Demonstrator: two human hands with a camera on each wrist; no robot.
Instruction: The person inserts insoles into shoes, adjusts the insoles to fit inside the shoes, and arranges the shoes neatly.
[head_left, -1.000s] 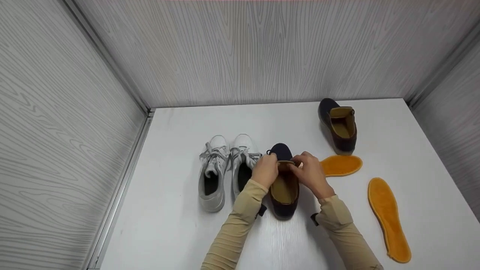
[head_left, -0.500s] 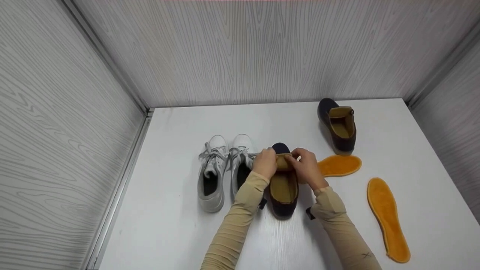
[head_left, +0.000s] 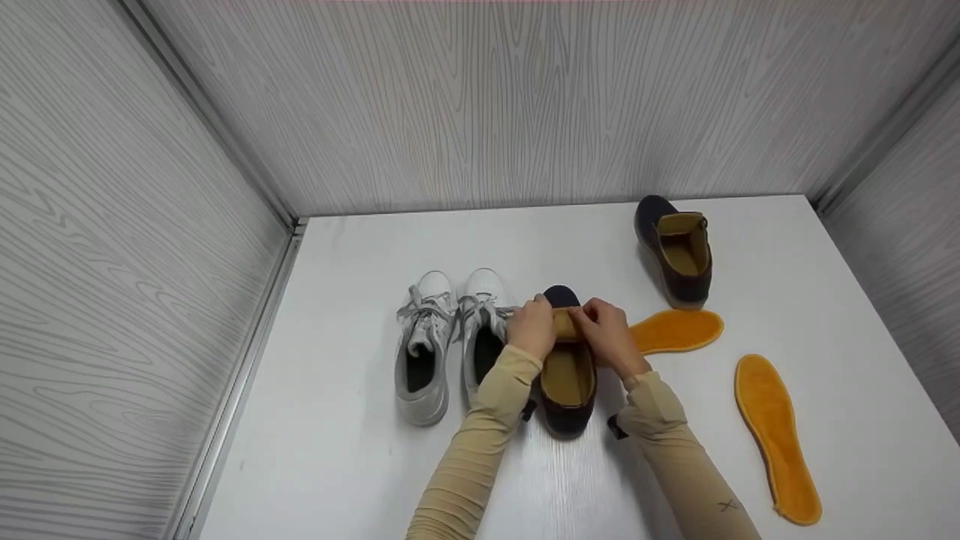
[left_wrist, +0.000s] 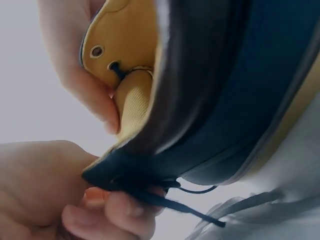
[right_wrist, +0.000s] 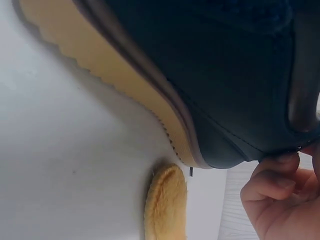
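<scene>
A dark navy and brown shoe (head_left: 568, 418) with tan lining stands on the table between both hands, its toe pointing away. At the left side of its opening my left hand (head_left: 532, 328) pinches the lace flap, and a dark lace (left_wrist: 175, 204) hangs by those fingers in the left wrist view. My right hand (head_left: 611, 337) pinches the right side of the opening, near the tongue (head_left: 566, 325). In the right wrist view, curled fingers (right_wrist: 272, 186) grip the upper edge of the shoe, above its tan sole (right_wrist: 130, 82).
White lace-up sneakers (head_left: 424, 401) stand side by side to the left. The matching dark shoe (head_left: 686, 289) is at the back right. One orange insole (head_left: 682, 331) lies beside my right hand, another insole (head_left: 780, 442) farther right. Grey wood-grain panels (head_left: 480, 105) enclose the white table (head_left: 322, 450).
Both hands shifted slightly up along the shoe in the first half second, and the tongue shows more between them. Since then the hands have hardly moved; the shoe has stayed in place.
</scene>
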